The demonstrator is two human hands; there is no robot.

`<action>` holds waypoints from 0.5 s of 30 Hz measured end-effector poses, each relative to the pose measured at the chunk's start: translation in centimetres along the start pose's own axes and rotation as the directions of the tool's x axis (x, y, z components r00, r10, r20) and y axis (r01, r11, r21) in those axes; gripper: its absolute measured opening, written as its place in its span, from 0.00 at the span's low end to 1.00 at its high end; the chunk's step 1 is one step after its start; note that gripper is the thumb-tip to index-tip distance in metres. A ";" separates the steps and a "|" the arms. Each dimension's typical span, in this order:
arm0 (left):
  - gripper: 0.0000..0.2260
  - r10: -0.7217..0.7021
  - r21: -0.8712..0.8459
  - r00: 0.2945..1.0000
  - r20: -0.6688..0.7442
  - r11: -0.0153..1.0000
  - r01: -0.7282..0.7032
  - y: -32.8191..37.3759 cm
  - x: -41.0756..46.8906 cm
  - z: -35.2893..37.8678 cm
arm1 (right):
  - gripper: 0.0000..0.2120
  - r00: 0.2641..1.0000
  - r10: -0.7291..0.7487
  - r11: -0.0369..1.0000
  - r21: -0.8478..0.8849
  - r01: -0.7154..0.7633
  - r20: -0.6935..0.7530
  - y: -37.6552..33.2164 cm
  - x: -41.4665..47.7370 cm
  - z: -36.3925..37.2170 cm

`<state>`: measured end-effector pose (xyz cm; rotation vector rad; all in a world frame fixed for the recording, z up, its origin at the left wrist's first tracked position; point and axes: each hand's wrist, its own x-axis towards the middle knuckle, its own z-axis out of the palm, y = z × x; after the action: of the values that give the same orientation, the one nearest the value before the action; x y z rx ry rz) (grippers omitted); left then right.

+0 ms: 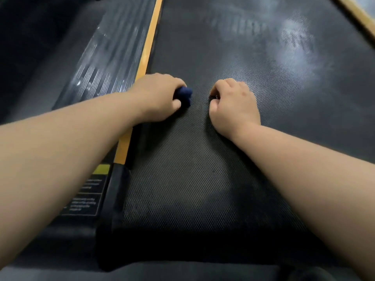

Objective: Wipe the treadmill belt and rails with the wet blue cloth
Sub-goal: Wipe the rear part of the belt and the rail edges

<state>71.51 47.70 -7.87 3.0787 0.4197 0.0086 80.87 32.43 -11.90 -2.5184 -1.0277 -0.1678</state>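
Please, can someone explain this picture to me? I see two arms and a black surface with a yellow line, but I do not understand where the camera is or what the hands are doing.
The camera sits on a person's head and looks down, so the two bare arms are that person's own. The black dotted surface is a treadmill belt. The yellow stripe runs along its left edge, and beside it lies the ribbed left rail. The left hand is closed around a bunched blue cloth and rests on the belt near the stripe. The right hand is curled into a fist on the belt; what it holds, if anything, is too small to tell. Pale smears show further up the belt.
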 end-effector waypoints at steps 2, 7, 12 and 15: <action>0.15 0.064 -0.040 0.997 0.030 0.997 -0.063 -0.1 -2.6 -0.2 | 0.09 1.000 0.009 0.999 0.035 -0.009 0.005 0.0 -0.3 -0.4; 0.21 0.174 -0.129 0.981 0.089 0.978 -0.162 2.2 -9.3 -1.0 | 0.11 0.992 0.074 0.987 0.134 -0.087 0.102 -0.5 -1.9 -2.1; 0.26 0.032 -0.627 0.974 0.223 0.770 0.118 1.5 -12.4 -3.1 | 0.10 0.933 0.261 0.883 0.329 -0.335 0.249 -2.8 -4.6 -5.2; 0.26 -0.175 -0.530 0.983 0.060 0.828 0.180 -0.7 -13.3 -2.6 | 0.13 0.942 0.033 0.882 0.434 -0.185 0.335 -6.0 -7.2 -6.0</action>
<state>58.53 44.89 -5.27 2.4777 0.5866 0.0911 71.79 29.17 -6.31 -2.1877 -0.9013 0.4829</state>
